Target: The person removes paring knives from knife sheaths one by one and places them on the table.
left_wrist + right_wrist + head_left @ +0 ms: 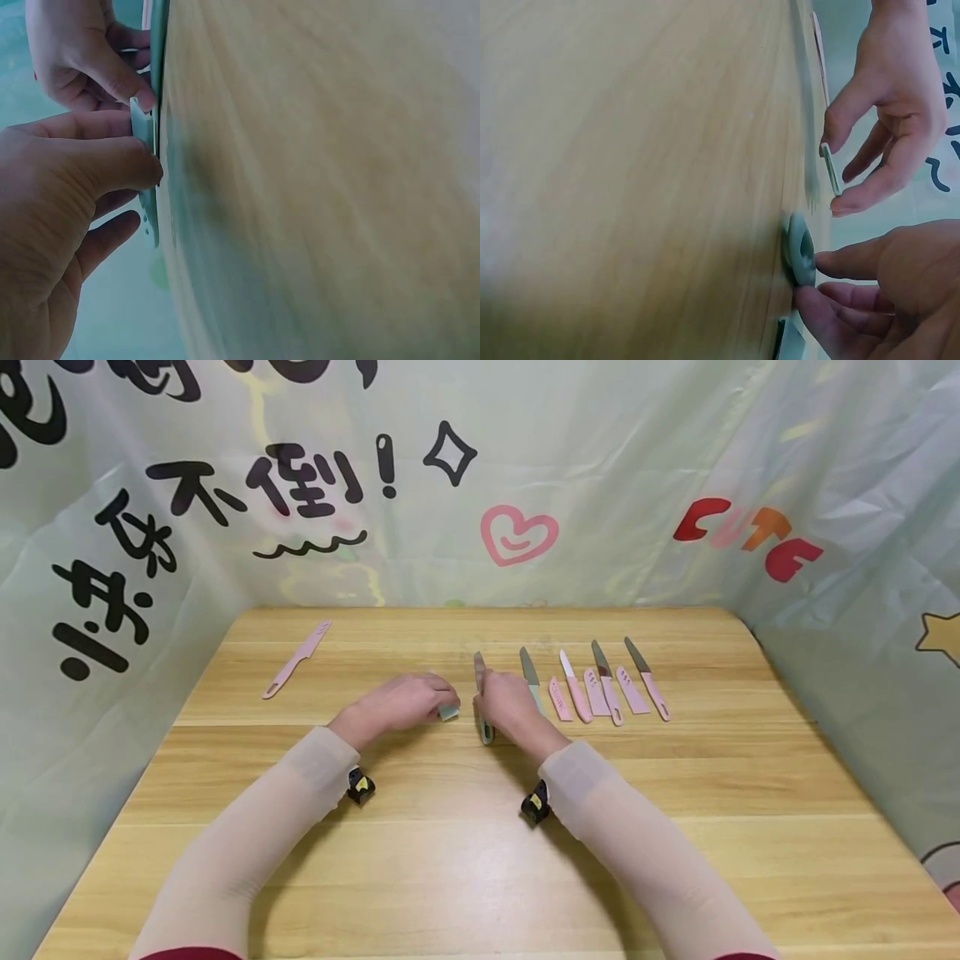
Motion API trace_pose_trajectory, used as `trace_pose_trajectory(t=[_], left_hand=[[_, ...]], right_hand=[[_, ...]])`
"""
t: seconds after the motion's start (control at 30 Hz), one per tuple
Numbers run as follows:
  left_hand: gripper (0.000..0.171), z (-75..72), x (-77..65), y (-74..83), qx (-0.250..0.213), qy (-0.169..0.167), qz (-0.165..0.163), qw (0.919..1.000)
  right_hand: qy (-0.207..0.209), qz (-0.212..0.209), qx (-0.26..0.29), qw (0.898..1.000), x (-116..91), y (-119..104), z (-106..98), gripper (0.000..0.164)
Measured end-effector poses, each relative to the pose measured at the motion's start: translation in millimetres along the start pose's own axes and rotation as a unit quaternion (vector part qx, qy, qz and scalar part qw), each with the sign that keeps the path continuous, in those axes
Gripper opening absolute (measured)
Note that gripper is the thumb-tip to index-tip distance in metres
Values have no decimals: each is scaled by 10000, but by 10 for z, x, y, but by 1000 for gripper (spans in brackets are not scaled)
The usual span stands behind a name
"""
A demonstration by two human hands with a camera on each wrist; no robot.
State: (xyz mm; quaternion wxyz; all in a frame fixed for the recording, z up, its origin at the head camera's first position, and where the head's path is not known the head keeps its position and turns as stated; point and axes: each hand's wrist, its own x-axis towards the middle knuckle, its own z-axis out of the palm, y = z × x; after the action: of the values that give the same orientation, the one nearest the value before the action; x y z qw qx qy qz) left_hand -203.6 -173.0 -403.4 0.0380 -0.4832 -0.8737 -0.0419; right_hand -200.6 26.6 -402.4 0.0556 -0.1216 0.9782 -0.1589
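Note:
My left hand (408,702) pinches a pale green blade sheath (448,711) between thumb and fingers, just above the table left of centre. In the left wrist view the sheath (147,202) shows its holes near one end. To its right, my right hand (513,702) pinches a knife (486,732) with a green handle, its blade pointing to the back. The right wrist view shows the looped handle end (801,251) between thumb and finger. Sheath and knife are apart. Another green-handled knife (529,667) lies beyond the right hand, which partly hides it.
Right of the hands lie a pink knife with a white blade (576,687), two dark-bladed pink knives (609,689) (649,683) and several pink sheaths (632,692). A pink sheathed knife (297,660) lies at the back left. A printed curtain (600,460) surrounds the wooden table (450,860).

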Motion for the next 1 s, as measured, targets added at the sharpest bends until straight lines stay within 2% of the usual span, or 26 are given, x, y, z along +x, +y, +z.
trace_pose_trajectory(t=[0.03,0.2,0.67,1.0], left_hand=[[34,8,7,6,17,0,62,10000],[31,18,35,60,139,-60,335,9993],[32,21,62,240,85,-312,535,9980],[30,59,82,282,210,-241,715,9969]], right_hand=[[-12,19,62,10000,-4,4,-7,14],[-122,68,217,9997,-20,21,-27,14],[-105,29,270,9996,-25,57,-39,11],[19,-33,214,9998,-15,64,-29,13]])
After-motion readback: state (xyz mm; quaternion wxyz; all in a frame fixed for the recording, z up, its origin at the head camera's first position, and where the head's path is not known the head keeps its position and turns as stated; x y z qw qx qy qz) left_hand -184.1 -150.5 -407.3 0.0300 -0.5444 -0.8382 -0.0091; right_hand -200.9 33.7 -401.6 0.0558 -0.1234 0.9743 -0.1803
